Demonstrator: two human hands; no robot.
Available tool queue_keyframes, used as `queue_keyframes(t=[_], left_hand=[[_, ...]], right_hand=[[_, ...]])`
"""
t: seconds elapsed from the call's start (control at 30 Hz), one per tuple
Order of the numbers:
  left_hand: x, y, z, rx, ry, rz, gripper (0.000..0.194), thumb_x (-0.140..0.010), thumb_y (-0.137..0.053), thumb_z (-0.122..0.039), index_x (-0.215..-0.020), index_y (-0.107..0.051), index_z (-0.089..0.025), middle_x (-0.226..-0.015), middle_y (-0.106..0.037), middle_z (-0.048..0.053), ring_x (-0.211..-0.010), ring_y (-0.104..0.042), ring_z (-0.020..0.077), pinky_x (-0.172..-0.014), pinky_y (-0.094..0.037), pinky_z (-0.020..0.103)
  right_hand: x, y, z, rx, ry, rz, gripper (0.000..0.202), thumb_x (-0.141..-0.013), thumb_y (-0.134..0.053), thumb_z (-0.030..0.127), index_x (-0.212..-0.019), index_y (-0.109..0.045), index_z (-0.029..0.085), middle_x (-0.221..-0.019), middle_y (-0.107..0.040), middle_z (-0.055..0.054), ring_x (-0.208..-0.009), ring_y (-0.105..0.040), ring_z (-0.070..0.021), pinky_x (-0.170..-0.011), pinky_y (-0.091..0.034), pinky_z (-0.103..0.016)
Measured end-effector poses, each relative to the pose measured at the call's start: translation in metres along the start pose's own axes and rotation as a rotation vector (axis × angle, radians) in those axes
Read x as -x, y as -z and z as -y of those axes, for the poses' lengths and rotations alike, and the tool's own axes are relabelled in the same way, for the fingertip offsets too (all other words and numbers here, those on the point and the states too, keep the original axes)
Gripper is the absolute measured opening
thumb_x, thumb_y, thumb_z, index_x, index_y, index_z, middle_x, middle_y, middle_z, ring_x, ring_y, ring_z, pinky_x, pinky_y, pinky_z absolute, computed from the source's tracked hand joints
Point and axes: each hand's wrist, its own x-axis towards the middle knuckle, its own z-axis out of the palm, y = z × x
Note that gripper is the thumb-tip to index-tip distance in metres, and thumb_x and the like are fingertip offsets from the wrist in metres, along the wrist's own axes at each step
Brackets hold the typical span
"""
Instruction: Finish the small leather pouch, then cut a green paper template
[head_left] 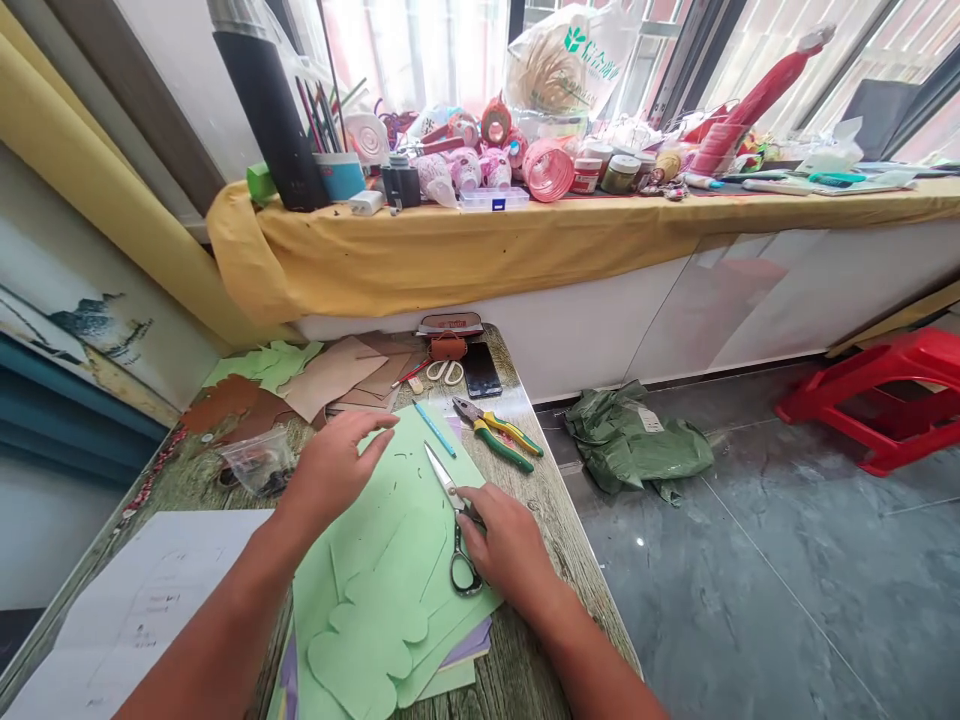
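Note:
My left hand (337,466) hovers over the upper left of a stack of light green sheets (435,530), thumb and fingers apart, with nothing in it. My right hand (506,540) has its thumb and fingers around the middle of a pair of scissors (442,470), which lie on the sheets with blades pointing away from me and a black handle loop toward me. A scalloped green cut-out (367,645) rests on the near part of the stack. Beyond the scissors lie a blue pen (433,428) and pliers (499,435) with green and yellow handles. Small dark scraps dot the green sheet.
A phone (482,370), white-handled scissors (445,372), brown sheets (334,375) and a clear plastic bag (259,460) are on the table. White paper (142,600) lies at left. A cluttered windowsill with yellow cloth (465,250) runs behind. A red stool (892,395) stands right.

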Motion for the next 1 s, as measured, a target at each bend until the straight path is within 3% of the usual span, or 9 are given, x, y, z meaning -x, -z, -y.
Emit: queue_keyframes(t=[0.13,0.23,0.4,0.57,0.8,1.0], left_hand=[[-0.021,-0.025,0.012,-0.191,-0.153,0.069,0.043,-0.101,-0.046,-0.033,-0.129,-0.078,-0.036,-0.140,-0.076,0.007,-0.136,-0.063,0.0347,-0.117,-0.050,0.053],[-0.044,-0.039,0.009,-0.406,-0.220,0.171,0.044,-0.102,-0.047,-0.025,-0.133,-0.077,-0.033,-0.141,-0.075,0.009,-0.131,-0.065,0.0356,-0.111,-0.053,0.051],[-0.066,-0.061,0.000,-0.502,-0.278,0.266,0.031,-0.097,-0.056,-0.019,-0.114,-0.081,-0.025,-0.114,-0.080,0.014,-0.111,-0.072,0.0339,-0.087,-0.058,0.042],[-0.076,-0.071,0.000,-0.553,-0.353,0.286,0.028,-0.099,-0.051,-0.012,-0.092,-0.077,-0.019,-0.097,-0.074,0.015,-0.100,-0.071,0.0298,-0.075,-0.051,0.034],[-0.088,-0.054,0.020,-0.544,-0.405,0.260,0.030,-0.091,-0.050,-0.002,-0.087,-0.074,-0.020,-0.093,-0.073,0.012,-0.093,-0.069,0.0266,-0.074,-0.047,0.033],[-0.100,-0.009,0.054,-0.489,-0.312,0.182,0.024,-0.080,-0.056,-0.005,-0.082,-0.074,-0.022,-0.083,-0.070,0.012,-0.090,-0.069,0.0303,-0.072,-0.044,0.036]], right_hand=[[0.001,0.000,0.002,0.004,-0.012,0.000,0.032,-0.102,-0.068,0.014,-0.133,-0.074,0.018,-0.106,-0.077,-0.008,-0.096,-0.073,-0.0254,-0.085,-0.053,-0.034],[0.001,-0.001,0.002,0.000,-0.018,-0.005,0.032,-0.102,-0.068,0.013,-0.133,-0.074,0.019,-0.106,-0.077,-0.008,-0.098,-0.074,-0.0247,-0.085,-0.052,-0.033],[0.000,-0.002,0.000,-0.003,-0.029,-0.010,0.030,-0.102,-0.069,0.015,-0.131,-0.076,0.020,-0.105,-0.078,-0.007,-0.095,-0.074,-0.0241,-0.082,-0.051,-0.032],[-0.001,-0.002,-0.003,-0.010,-0.040,0.007,0.031,-0.103,-0.067,0.018,-0.132,-0.075,0.021,-0.108,-0.079,-0.008,-0.097,-0.074,-0.0249,-0.083,-0.051,-0.032],[-0.001,-0.003,-0.003,-0.018,-0.049,0.021,0.031,-0.104,-0.067,0.019,-0.133,-0.075,0.020,-0.111,-0.079,-0.009,-0.099,-0.074,-0.0258,-0.084,-0.051,-0.033],[-0.002,-0.002,-0.004,-0.024,-0.049,0.026,0.031,-0.104,-0.067,0.019,-0.134,-0.074,0.021,-0.111,-0.079,-0.008,-0.100,-0.074,-0.0255,-0.085,-0.050,-0.033]])
